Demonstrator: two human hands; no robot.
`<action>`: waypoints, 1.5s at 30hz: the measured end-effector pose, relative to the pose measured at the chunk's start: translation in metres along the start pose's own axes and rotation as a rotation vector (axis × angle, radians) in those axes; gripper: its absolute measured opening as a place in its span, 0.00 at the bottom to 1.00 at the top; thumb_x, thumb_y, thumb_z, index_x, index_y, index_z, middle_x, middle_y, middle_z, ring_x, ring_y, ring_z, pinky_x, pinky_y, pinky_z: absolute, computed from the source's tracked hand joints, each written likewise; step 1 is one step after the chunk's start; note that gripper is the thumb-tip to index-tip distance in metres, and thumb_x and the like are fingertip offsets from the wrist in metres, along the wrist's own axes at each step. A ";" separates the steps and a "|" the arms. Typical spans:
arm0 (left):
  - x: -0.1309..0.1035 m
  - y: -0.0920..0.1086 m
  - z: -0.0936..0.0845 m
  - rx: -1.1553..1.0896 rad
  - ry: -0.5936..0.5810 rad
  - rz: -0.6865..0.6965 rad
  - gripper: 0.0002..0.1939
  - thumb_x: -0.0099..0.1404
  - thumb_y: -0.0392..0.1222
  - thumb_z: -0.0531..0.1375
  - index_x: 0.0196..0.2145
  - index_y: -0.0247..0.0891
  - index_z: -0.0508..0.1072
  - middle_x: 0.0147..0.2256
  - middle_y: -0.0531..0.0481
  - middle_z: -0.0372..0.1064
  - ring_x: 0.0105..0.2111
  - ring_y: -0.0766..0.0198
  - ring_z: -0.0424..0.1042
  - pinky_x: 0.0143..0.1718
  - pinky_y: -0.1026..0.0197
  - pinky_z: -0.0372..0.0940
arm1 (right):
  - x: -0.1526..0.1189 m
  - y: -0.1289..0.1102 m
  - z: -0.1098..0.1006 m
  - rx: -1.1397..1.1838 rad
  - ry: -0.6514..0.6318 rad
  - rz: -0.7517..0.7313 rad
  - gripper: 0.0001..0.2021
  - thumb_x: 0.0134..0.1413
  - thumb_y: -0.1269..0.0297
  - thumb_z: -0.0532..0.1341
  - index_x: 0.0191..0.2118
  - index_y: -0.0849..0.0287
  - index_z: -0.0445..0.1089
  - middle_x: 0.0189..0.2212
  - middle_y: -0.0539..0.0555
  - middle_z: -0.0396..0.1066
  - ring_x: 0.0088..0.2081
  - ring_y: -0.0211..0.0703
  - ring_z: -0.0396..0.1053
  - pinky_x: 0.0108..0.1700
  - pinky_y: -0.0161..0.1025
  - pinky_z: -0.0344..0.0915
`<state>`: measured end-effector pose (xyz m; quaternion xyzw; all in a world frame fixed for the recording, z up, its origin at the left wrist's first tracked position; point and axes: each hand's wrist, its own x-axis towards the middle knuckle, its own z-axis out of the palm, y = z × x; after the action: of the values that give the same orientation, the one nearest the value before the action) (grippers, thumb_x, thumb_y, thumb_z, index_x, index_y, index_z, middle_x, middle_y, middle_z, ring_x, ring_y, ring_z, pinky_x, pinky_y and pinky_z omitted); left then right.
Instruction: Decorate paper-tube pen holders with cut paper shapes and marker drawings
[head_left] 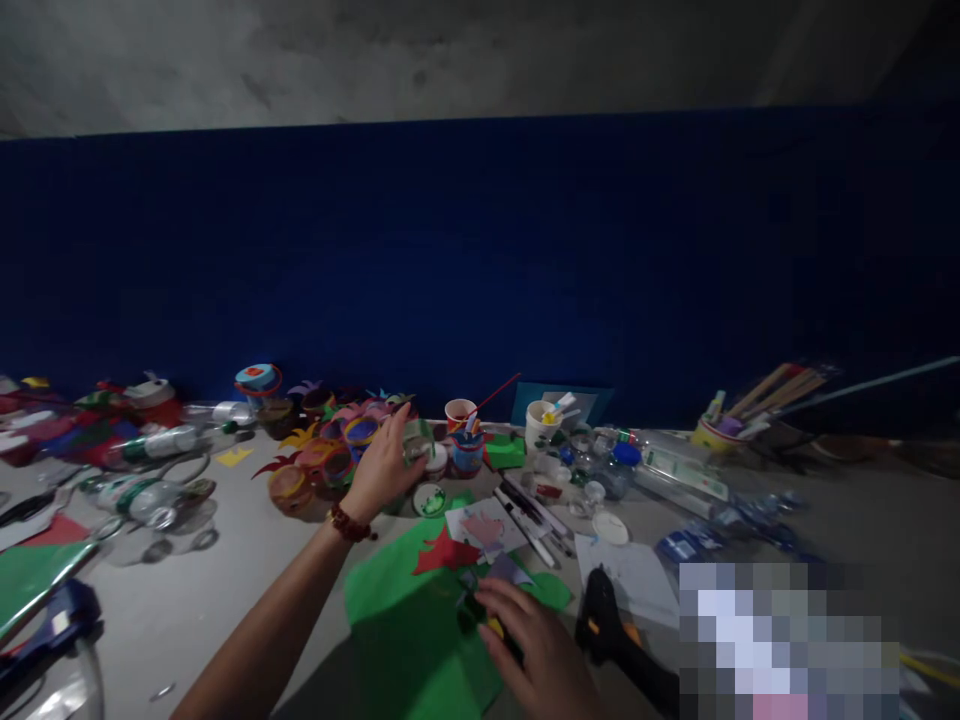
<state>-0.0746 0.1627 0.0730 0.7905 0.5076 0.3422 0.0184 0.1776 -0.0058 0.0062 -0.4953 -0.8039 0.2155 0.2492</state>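
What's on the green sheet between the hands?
On the green sheet lie a red cutout and part of a white paper. A blurred dark thing shows by the right hand; whatever that hand covers can't be seen.

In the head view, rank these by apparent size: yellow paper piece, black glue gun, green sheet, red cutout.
1. Green sheet
2. Black glue gun, as far as it shows
3. Red cutout
4. Yellow paper piece, though it lies farther back
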 end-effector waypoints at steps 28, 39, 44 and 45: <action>-0.158 0.014 0.017 -0.498 -0.493 -0.127 0.55 0.54 0.35 0.65 0.69 0.43 0.36 0.61 0.40 0.61 0.60 0.48 0.62 0.62 0.44 0.58 | -0.003 0.012 0.005 -0.077 0.021 -0.011 0.15 0.64 0.62 0.54 0.53 0.56 0.72 0.53 0.61 0.73 0.55 0.54 0.70 0.55 0.51 0.70; -0.155 0.015 0.015 -0.894 -0.383 -0.327 0.53 0.56 0.59 0.66 0.68 0.41 0.42 0.67 0.36 0.48 0.65 0.41 0.53 0.65 0.42 0.50 | 0.012 0.006 -0.013 -0.020 -0.052 -0.063 0.18 0.65 0.59 0.53 0.56 0.56 0.69 0.55 0.61 0.72 0.57 0.53 0.68 0.57 0.49 0.68; -0.155 0.019 0.014 -0.818 -0.369 -0.278 0.53 0.54 0.57 0.68 0.67 0.41 0.43 0.66 0.36 0.49 0.65 0.41 0.53 0.64 0.43 0.52 | 0.021 -0.004 -0.020 0.019 -0.083 -0.027 0.20 0.64 0.56 0.54 0.58 0.56 0.67 0.58 0.61 0.70 0.59 0.55 0.67 0.58 0.51 0.66; -0.155 0.020 0.014 -0.809 -0.367 -0.265 0.52 0.55 0.56 0.68 0.67 0.40 0.44 0.66 0.36 0.49 0.64 0.41 0.53 0.64 0.43 0.53 | 0.022 -0.006 -0.020 0.035 -0.095 -0.021 0.21 0.64 0.55 0.55 0.59 0.55 0.66 0.58 0.60 0.69 0.59 0.55 0.66 0.59 0.51 0.65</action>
<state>-0.0901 0.0310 -0.0113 0.6956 0.4183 0.3619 0.4586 0.1772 0.0138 0.0296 -0.4715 -0.8161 0.2500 0.2216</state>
